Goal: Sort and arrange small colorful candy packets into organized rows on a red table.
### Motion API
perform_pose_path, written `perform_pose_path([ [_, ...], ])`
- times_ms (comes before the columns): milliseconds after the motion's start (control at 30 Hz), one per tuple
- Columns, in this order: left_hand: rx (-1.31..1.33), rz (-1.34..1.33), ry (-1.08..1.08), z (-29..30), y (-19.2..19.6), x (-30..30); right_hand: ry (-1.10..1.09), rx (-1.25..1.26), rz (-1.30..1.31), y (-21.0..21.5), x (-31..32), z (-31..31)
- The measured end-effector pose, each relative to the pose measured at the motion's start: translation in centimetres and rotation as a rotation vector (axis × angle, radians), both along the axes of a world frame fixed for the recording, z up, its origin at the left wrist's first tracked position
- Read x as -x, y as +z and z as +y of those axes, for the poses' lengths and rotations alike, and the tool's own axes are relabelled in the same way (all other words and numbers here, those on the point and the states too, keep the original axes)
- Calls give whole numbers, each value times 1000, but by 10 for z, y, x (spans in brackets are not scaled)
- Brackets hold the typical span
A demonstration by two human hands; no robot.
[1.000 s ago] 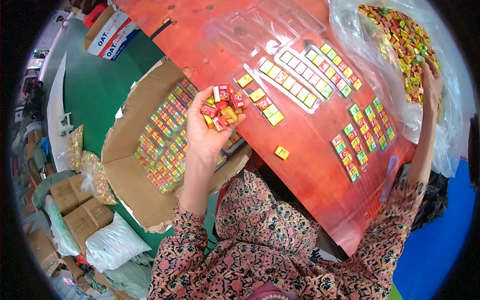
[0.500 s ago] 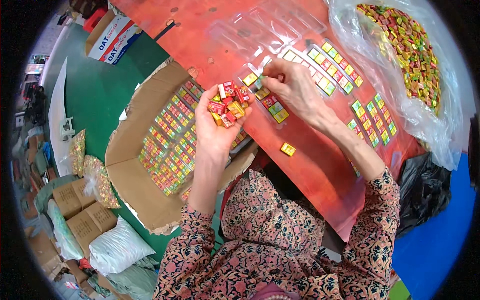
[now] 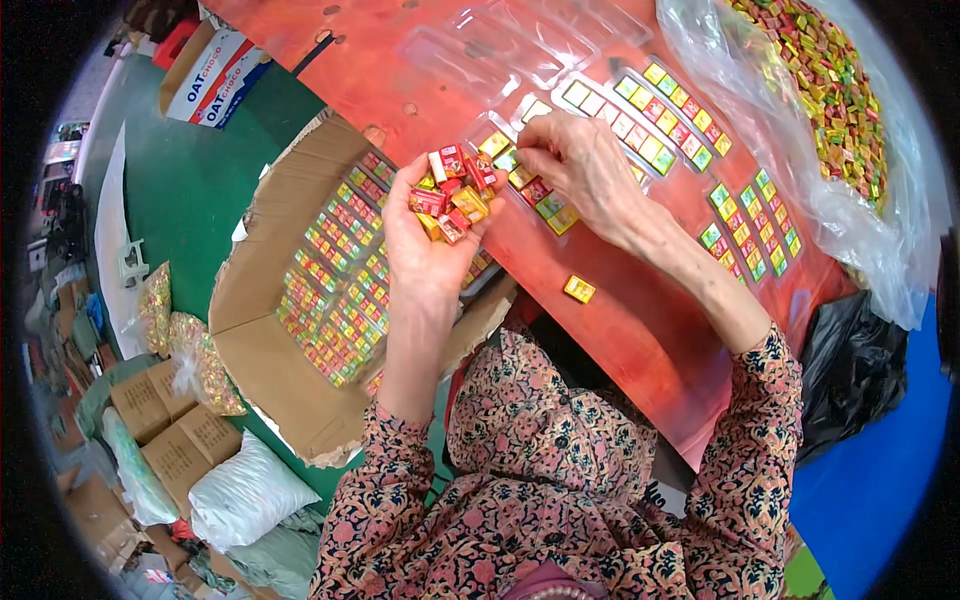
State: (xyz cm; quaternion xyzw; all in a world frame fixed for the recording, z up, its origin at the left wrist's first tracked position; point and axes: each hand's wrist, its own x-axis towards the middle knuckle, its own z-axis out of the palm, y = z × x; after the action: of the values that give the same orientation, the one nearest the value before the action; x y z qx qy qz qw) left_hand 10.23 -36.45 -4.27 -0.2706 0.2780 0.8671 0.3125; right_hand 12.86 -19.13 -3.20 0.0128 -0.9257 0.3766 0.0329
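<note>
Head view: left hand (image 3: pixel 425 235) cups wrapped candies (image 3: pixel 455 192); right hand (image 3: pixel 580 165) touches tray (image 3: pixel 540 195).

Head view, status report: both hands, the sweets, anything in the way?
Left hand cupped, holding pile of wrapped sweets. Right hand pinching at the clear tray row on red table. One loose sweet nearby, nothing blocking.

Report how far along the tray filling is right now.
Done: three clear trays on the red table show full rows of small coloured packets, and the cardboard box holds filled trays. In hand: the left hand cups a heap of packets while the right hand works at a part-filled tray. Left: empty trays, one loose packet, and a big bag of packets.
</note>
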Motion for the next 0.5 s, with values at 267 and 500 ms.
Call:
perform_pose_path([
  [267,-84,33,-25,-4,-6,3,279,-261,138,-5,22,-6],
  [500,-95,28,-25,-5,-5,2,262,62,172,-9,22,7],
])
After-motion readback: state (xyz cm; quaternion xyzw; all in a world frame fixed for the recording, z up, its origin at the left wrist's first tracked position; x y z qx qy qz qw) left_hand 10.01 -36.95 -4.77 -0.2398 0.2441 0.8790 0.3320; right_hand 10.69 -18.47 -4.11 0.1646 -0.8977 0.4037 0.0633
